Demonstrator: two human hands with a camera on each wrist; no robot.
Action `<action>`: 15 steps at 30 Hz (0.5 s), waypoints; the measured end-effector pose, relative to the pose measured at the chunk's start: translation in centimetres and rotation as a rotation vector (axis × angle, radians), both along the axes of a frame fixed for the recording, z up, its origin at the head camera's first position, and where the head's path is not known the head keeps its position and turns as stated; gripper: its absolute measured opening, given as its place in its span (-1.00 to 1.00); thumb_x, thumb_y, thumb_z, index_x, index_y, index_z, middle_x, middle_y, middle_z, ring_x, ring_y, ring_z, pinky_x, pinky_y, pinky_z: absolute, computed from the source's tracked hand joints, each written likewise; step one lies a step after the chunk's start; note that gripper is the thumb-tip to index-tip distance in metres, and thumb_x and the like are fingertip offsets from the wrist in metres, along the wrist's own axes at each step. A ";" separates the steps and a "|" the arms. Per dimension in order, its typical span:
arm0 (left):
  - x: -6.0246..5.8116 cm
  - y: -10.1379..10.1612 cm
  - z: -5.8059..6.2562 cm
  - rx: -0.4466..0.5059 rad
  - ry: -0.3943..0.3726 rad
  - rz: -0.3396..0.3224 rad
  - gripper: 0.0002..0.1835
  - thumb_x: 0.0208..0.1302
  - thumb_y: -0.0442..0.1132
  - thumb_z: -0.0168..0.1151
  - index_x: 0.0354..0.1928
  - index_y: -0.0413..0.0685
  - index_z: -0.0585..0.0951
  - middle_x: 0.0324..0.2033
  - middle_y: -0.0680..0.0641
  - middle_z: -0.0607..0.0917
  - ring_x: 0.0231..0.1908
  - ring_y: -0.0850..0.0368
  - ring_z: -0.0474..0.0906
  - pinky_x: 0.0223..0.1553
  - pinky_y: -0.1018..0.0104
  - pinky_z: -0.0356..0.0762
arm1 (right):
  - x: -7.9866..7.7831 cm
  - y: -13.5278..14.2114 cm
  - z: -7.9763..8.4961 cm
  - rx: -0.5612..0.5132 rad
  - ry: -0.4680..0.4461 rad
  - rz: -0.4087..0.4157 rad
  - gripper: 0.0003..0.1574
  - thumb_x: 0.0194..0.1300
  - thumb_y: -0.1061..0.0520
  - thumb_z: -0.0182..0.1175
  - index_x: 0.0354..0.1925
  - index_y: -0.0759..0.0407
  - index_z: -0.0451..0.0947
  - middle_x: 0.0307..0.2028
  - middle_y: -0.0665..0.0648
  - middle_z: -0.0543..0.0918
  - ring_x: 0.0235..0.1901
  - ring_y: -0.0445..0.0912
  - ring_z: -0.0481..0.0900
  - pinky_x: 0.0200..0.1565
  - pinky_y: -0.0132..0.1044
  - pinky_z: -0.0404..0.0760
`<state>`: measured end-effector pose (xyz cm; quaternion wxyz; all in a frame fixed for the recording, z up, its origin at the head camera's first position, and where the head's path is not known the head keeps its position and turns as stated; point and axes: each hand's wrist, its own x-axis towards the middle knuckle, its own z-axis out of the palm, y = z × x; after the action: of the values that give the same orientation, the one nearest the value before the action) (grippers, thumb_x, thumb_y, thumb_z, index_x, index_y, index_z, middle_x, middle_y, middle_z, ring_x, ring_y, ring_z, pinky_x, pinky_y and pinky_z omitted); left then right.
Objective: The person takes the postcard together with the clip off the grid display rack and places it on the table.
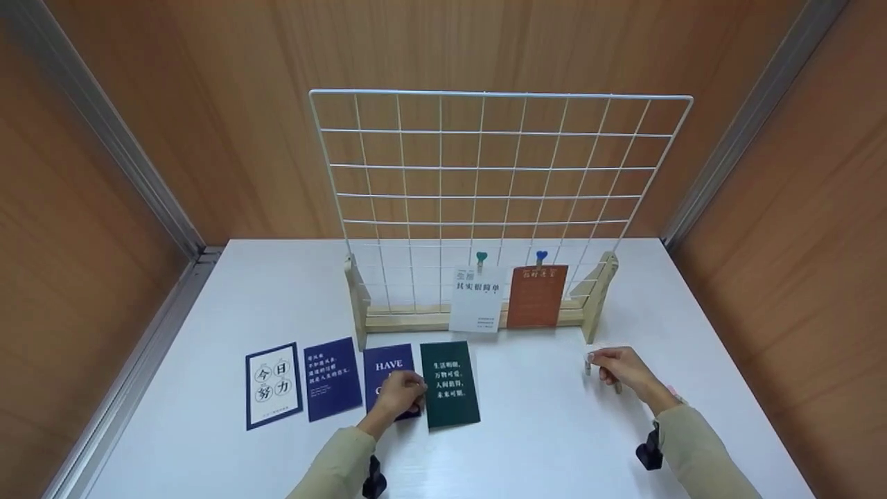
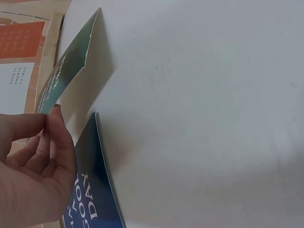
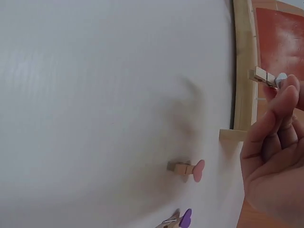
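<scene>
My left hand (image 1: 400, 395) pinches the left edge of a dark green card (image 1: 450, 384) with white writing between thumb and fingertips. In the left wrist view that card (image 2: 71, 64) stands tilted, one side raised from the table. Under the same hand lies a blue card (image 1: 388, 357) reading "HAVE A GOOD DAY", partly covered. My right hand (image 1: 627, 371), right of the rack, holds a small wooden clothespin (image 3: 261, 76) by its pale heart-shaped end, between thumb and index finger. Below it on the table are clothespins with a pink heart (image 3: 198, 171) and a purple heart (image 3: 186, 218).
A white wire grid (image 1: 478, 168) stands in a wooden base (image 1: 409, 323) at the back. Clipped low on it hang a white card (image 1: 477, 305) and an orange-red card (image 1: 537, 298). A blue-bordered white card (image 1: 274, 409) and a dark blue card (image 1: 332, 381) lie at left.
</scene>
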<state>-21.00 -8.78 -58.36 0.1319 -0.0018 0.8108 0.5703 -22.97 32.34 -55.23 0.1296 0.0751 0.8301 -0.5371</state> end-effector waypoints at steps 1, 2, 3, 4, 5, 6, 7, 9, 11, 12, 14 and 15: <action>0.0 0.0 0.0 -0.006 0.002 0.002 -0.89 0.16 -0.43 0.07 -0.31 -0.37 0.52 -0.60 -0.08 0.55 -0.58 0.15 0.50 -0.57 0.32 0.51 | 0.1 0.2 -0.2 0.011 -0.001 0.006 -0.64 0.22 0.15 0.06 -0.14 0.45 0.46 -0.68 0.02 0.43 -0.70 -0.22 0.34 -0.61 -0.38 0.36; 0.0 0.0 -0.1 -0.014 0.006 0.004 -0.89 0.15 -0.43 0.07 -0.31 -0.37 0.52 -0.60 -0.08 0.55 -0.59 0.15 0.50 -0.57 0.31 0.51 | 0.2 0.3 -0.4 0.019 -0.004 -0.002 -0.65 0.22 0.17 0.06 -0.15 0.45 0.47 -0.69 0.03 0.43 -0.70 -0.21 0.34 -0.62 -0.38 0.35; 0.0 0.0 -0.1 -0.020 0.007 0.006 -0.90 0.15 -0.44 0.07 -0.32 -0.37 0.52 -0.60 -0.08 0.55 -0.59 0.15 0.50 -0.57 0.31 0.51 | 0.2 0.4 -0.6 0.031 -0.003 0.002 -0.66 0.22 0.18 0.06 -0.15 0.46 0.47 -0.70 0.03 0.43 -0.71 -0.21 0.33 -0.62 -0.38 0.35; 0.0 0.0 -0.1 -0.029 0.012 0.006 -0.90 0.15 -0.44 0.07 -0.33 -0.37 0.52 -0.61 -0.08 0.55 -0.59 0.15 0.50 -0.58 0.31 0.51 | 0.3 0.6 -0.8 0.045 -0.007 0.006 -0.66 0.22 0.18 0.05 -0.15 0.46 0.47 -0.70 0.03 0.43 -0.70 -0.21 0.33 -0.62 -0.38 0.35; -0.1 0.0 -0.2 -0.040 0.021 0.004 -0.90 0.14 -0.44 0.07 -0.34 -0.37 0.53 -0.62 -0.09 0.55 -0.60 0.15 0.50 -0.59 0.31 0.51 | 0.4 0.7 -1.0 0.056 -0.009 0.008 -0.66 0.22 0.18 0.05 -0.16 0.46 0.47 -0.70 0.03 0.42 -0.70 -0.21 0.33 -0.62 -0.38 0.35; -0.1 0.0 -0.2 -0.049 0.027 0.006 -0.90 0.14 -0.44 0.08 -0.34 -0.37 0.53 -0.62 -0.09 0.55 -0.61 0.15 0.50 -0.60 0.31 0.51 | 0.5 0.8 -1.2 0.065 -0.011 0.002 -0.67 0.22 0.19 0.04 -0.16 0.46 0.48 -0.70 0.03 0.43 -0.70 -0.21 0.34 -0.62 -0.38 0.36; -0.1 0.0 -0.2 -0.057 0.030 0.008 -0.90 0.14 -0.44 0.08 -0.35 -0.37 0.54 -0.62 -0.09 0.55 -0.61 0.15 0.49 -0.60 0.31 0.51 | 0.5 0.9 -1.3 0.077 -0.010 0.008 -0.68 0.22 0.20 0.03 -0.17 0.47 0.48 -0.70 0.04 0.42 -0.70 -0.21 0.34 -0.61 -0.39 0.36; -0.2 0.0 -0.3 -0.075 0.038 0.015 -0.90 0.13 -0.44 0.08 -0.35 -0.37 0.54 -0.62 -0.09 0.55 -0.62 0.15 0.49 -0.60 0.32 0.50 | 0.6 1.1 -1.5 0.095 -0.011 0.004 -0.69 0.22 0.21 0.02 -0.18 0.45 0.48 -0.69 0.03 0.42 -0.69 -0.20 0.34 -0.60 -0.39 0.37; -0.4 0.1 -0.4 -0.093 0.049 0.020 -0.90 0.13 -0.43 0.09 -0.34 -0.37 0.55 -0.63 -0.09 0.55 -0.62 0.15 0.49 -0.61 0.32 0.50 | 0.7 1.1 -1.7 0.104 -0.010 -0.002 -0.70 0.22 0.22 0.02 -0.19 0.45 0.49 -0.69 0.04 0.42 -0.68 -0.20 0.36 -0.59 -0.39 0.39; -0.4 0.1 -0.4 -0.099 0.046 0.025 -0.89 0.13 -0.43 0.09 -0.33 -0.37 0.55 -0.62 -0.09 0.54 -0.62 0.15 0.48 -0.60 0.33 0.50 | 0.8 1.2 -1.7 0.111 -0.011 -0.003 -0.71 0.22 0.22 0.02 -0.19 0.45 0.48 -0.68 0.04 0.43 -0.67 -0.19 0.36 -0.59 -0.39 0.39; -0.5 0.2 -0.4 -0.113 0.048 0.026 -0.87 0.13 -0.43 0.10 -0.31 -0.38 0.55 -0.62 -0.08 0.54 -0.62 0.16 0.48 -0.60 0.34 0.49 | 0.9 1.2 -1.9 0.120 -0.015 -0.008 -0.71 0.21 0.21 0.02 -0.20 0.44 0.49 -0.68 0.04 0.43 -0.66 -0.19 0.37 -0.58 -0.38 0.39; -0.5 0.2 -0.3 -0.120 0.053 0.024 -0.87 0.12 -0.43 0.10 -0.30 -0.38 0.54 -0.63 -0.08 0.54 -0.62 0.16 0.48 -0.60 0.34 0.49 | 0.9 1.2 -2.0 0.122 -0.014 -0.008 -0.71 0.21 0.22 0.02 -0.20 0.44 0.49 -0.68 0.04 0.43 -0.67 -0.18 0.36 -0.59 -0.38 0.38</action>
<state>-21.52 -8.61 -58.70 0.1034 -0.0044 0.8465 0.5222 -22.07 33.58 -57.18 0.1286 0.0899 0.8600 -0.4855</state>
